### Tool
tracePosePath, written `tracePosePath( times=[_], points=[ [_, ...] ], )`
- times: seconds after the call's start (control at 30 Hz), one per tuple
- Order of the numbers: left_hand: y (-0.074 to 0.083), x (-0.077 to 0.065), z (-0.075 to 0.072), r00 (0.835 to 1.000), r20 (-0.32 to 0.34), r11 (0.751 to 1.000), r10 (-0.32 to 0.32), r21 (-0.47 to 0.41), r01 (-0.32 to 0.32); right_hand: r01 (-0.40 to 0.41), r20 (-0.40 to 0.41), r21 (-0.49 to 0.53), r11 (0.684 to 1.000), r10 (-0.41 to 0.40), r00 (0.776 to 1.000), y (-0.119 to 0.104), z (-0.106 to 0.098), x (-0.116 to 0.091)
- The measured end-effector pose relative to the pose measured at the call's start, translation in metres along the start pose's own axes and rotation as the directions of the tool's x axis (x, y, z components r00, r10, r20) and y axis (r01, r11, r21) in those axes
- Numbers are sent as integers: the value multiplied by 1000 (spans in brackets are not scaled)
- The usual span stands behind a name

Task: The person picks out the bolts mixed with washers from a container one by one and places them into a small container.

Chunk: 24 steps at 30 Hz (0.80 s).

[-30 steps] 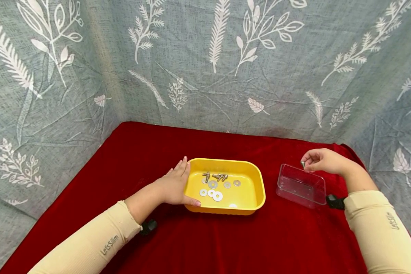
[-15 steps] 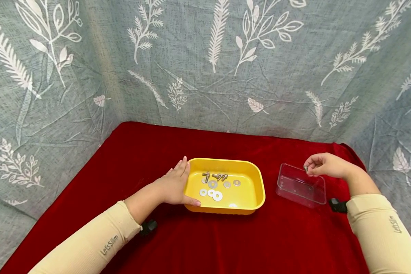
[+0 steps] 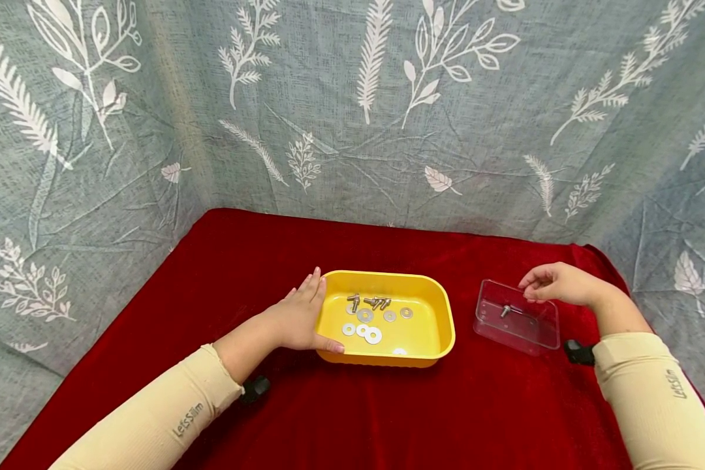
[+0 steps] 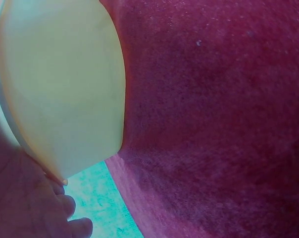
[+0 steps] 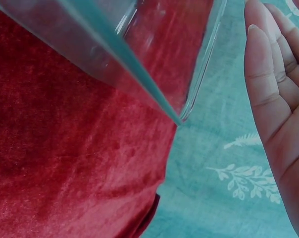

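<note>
My left hand (image 3: 298,320) rests against the left end of a yellow tray (image 3: 446,326), fingers spread along its outside and thumb at the front rim. In the tray lie several bolts (image 3: 377,303) at the back and several flat washers (image 3: 373,336). To the right, my right hand (image 3: 555,282) hovers over the back right rim of a clear plastic box (image 3: 546,343), its fingers loosely bent and holding nothing. One bolt (image 3: 506,311) is inside that box. The right wrist view shows the hand (image 5: 275,89) beside the box's edge (image 5: 154,96).
A red velvet cloth (image 3: 258,248) covers the table. Behind it hangs a grey-green curtain (image 3: 329,170) with white leaf prints. A black wrist strap piece (image 3: 578,352) sits near the clear box's right side.
My right hand has shifted slightly right and let go of the bolt it was pinching, which is now in the clear box. The left hand and the yellow tray have stayed put.
</note>
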State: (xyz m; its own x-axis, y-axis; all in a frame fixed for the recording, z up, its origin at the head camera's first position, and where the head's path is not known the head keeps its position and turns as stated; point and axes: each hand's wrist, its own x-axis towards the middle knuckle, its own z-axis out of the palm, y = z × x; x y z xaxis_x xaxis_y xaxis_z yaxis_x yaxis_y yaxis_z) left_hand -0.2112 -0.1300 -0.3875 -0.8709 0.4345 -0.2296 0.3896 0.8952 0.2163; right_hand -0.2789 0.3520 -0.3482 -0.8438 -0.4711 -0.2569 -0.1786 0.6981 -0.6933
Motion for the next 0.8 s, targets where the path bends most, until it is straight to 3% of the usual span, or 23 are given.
tracePosePath(
  times=[0.5,0.8],
  points=[
    [0,-1,-1,1000,13,1000,-4,2,4,19,-14,-4,1000,-20,1000,-24,-4,6],
    [0,0,0,1000,9,1000,-2,1,2,35,-29,-81,996,-37,999,-45,-4,20]
  ],
)
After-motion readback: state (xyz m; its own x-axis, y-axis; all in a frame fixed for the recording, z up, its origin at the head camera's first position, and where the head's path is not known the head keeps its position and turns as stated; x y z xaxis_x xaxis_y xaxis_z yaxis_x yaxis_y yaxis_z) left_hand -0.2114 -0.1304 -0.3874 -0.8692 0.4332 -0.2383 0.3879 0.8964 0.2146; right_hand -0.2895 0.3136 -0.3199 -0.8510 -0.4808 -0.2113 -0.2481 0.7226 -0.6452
